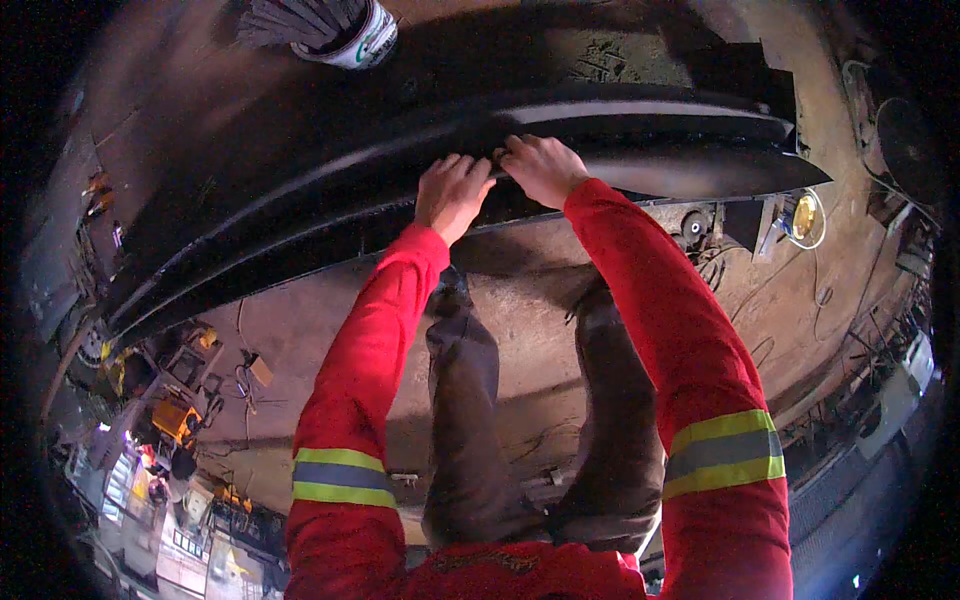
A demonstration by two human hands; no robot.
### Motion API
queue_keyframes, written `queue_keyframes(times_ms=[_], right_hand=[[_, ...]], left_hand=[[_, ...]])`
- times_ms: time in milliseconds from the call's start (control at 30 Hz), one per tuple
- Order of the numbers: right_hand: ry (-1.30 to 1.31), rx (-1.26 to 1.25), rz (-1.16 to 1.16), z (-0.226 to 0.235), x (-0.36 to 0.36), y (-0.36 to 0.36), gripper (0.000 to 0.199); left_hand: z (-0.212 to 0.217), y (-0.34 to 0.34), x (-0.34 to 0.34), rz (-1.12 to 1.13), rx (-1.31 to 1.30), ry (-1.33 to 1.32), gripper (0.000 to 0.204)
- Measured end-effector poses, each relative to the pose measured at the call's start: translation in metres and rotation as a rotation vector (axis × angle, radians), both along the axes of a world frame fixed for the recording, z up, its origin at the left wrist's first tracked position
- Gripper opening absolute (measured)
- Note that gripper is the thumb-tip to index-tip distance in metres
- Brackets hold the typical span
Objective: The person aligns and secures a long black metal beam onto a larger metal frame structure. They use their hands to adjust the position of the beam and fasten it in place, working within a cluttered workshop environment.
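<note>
A long dark metal beam (690, 172), with raised lips running along it, stretches across in front of me and bends with the fisheye view. My left hand (455, 195) is closed over its near lip, the thumb pointing right. Close beside it, my right hand (541, 168) has its fingers curled down on the same beam. A small dark spot shows between the two hands; whether it is a separate piece I cannot tell. The undersides of the fingers are hidden.
Beyond the beam at the upper left stands a white bucket (365, 42) holding dark strips. Under its right part sit a machine part (693, 228) and a yellow round object (804, 216) with a pale cable. Tools and an orange case (175, 421) crowd the lower left.
</note>
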State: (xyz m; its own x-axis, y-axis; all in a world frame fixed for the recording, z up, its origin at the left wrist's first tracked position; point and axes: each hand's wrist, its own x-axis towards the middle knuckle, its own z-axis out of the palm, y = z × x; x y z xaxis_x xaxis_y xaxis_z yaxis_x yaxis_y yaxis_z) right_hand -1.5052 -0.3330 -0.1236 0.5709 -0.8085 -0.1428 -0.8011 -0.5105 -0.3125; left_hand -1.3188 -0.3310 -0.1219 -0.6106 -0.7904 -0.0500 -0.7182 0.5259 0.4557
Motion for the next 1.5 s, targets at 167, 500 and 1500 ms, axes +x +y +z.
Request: queue_keyframes(times_ms=[167, 500, 1500], right_hand=[[0.005, 0.030, 0.023, -0.006, 0.003, 0.010, 0.017], [0.000, 0.054, 0.000, 0.000, -0.003, 0.011, 0.021], [0.022, 0.329, 0.070, 0.053, -0.072, -0.016, 0.050]], left_hand=[[-0.006, 0.004, -0.014, 0.043, -0.056, -0.168, 0.028], [0.007, -0.002, 0.002, 0.094, 0.047, 0.177, 0.037], [0.028, -0.011, -0.036, -0.121, 0.310, 0.172, 0.032]])
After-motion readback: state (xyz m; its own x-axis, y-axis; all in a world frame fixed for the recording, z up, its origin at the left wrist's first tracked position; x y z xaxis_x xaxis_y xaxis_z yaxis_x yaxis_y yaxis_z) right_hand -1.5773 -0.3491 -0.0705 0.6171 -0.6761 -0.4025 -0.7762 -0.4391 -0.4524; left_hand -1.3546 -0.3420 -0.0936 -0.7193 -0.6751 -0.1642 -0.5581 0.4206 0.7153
